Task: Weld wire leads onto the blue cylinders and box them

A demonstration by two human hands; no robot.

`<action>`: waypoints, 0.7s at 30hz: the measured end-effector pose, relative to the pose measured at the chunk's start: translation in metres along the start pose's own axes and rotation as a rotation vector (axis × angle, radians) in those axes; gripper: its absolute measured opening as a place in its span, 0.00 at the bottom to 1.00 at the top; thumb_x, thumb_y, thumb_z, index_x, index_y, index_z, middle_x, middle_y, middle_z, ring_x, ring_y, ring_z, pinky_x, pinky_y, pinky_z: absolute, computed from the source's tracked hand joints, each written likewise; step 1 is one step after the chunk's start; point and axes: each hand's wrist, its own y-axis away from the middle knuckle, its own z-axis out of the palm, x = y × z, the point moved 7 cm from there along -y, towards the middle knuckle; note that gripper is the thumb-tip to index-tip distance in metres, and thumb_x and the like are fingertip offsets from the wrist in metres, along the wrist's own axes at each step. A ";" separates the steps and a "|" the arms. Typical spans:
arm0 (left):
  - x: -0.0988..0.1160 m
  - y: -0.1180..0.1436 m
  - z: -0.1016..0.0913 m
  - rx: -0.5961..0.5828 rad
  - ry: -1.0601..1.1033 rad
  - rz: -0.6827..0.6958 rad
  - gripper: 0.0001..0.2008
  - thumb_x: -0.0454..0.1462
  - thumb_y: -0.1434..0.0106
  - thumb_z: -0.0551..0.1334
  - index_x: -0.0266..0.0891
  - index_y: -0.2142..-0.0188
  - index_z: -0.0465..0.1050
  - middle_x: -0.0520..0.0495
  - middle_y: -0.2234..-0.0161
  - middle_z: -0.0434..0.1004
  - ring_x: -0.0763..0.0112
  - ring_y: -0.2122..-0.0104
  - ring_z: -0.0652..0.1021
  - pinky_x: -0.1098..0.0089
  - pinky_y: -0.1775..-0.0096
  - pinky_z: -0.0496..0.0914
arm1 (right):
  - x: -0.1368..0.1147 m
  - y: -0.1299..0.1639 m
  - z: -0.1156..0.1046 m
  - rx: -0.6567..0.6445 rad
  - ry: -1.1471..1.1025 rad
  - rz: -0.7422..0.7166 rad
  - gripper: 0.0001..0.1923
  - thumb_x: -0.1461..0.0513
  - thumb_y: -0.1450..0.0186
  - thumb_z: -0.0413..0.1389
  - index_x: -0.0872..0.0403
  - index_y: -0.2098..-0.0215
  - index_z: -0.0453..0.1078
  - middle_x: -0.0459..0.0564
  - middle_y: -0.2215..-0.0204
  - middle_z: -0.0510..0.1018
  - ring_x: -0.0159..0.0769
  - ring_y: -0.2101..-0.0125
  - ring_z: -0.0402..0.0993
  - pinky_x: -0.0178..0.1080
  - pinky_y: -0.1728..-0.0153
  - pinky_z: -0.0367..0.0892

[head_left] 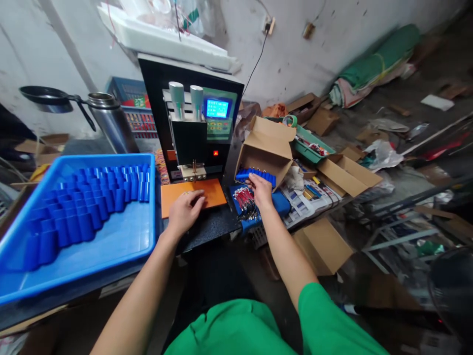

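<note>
My left hand [185, 211] rests over the orange board [214, 193] in front of a spot welder [190, 143]. Its thumb and forefinger are a little apart, and I see nothing between them. At the mouth of a cardboard box [271, 143], the fingers of my right hand [261, 191] pinch a blue battery pack [243, 176], partly covered by the fingertips. More blue packs [266, 176] lie in a row in that box. Just below my right hand is a bundle of red and black wire leads [244, 199] on a blue surface.
A blue tray [121, 246] with several rows of upright blue packs stands at left. Behind it is a steel flask [113, 123]. To the right are a green tray [310, 145], open cartons [349, 172] and newspaper [306, 204]. A foam tray [166, 42] sits atop the welder.
</note>
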 end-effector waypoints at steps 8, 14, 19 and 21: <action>0.000 0.001 0.001 0.003 -0.031 0.038 0.19 0.47 0.31 0.56 0.41 0.54 0.80 0.44 0.56 0.84 0.58 0.57 0.81 0.60 0.53 0.73 | -0.052 -0.014 0.008 -0.074 0.814 -0.745 0.14 0.58 0.33 0.60 0.56 0.52 0.80 0.57 0.53 0.83 0.46 0.51 0.77 0.48 0.45 0.68; -0.001 0.001 0.001 0.000 -0.043 0.033 0.18 0.46 0.31 0.56 0.41 0.54 0.80 0.44 0.56 0.84 0.58 0.57 0.81 0.60 0.54 0.73 | -0.013 -0.016 0.038 -0.292 1.418 -0.856 0.16 0.62 0.28 0.54 0.58 0.46 0.76 0.62 0.52 0.81 0.49 0.50 0.71 0.50 0.45 0.60; -0.001 0.001 0.002 -0.019 -0.053 0.037 0.18 0.46 0.31 0.56 0.42 0.53 0.80 0.44 0.57 0.84 0.58 0.57 0.81 0.60 0.55 0.73 | 0.004 -0.022 0.037 -0.289 1.546 -0.807 0.16 0.59 0.27 0.53 0.59 0.49 0.77 0.63 0.51 0.79 0.53 0.48 0.68 0.52 0.45 0.59; -0.001 0.001 0.001 -0.012 -0.065 0.030 0.18 0.46 0.31 0.56 0.42 0.54 0.80 0.44 0.56 0.84 0.58 0.57 0.81 0.60 0.55 0.73 | 0.004 -0.023 0.039 -0.305 1.535 -0.824 0.15 0.58 0.27 0.53 0.58 0.52 0.78 0.64 0.47 0.77 0.53 0.45 0.67 0.52 0.44 0.58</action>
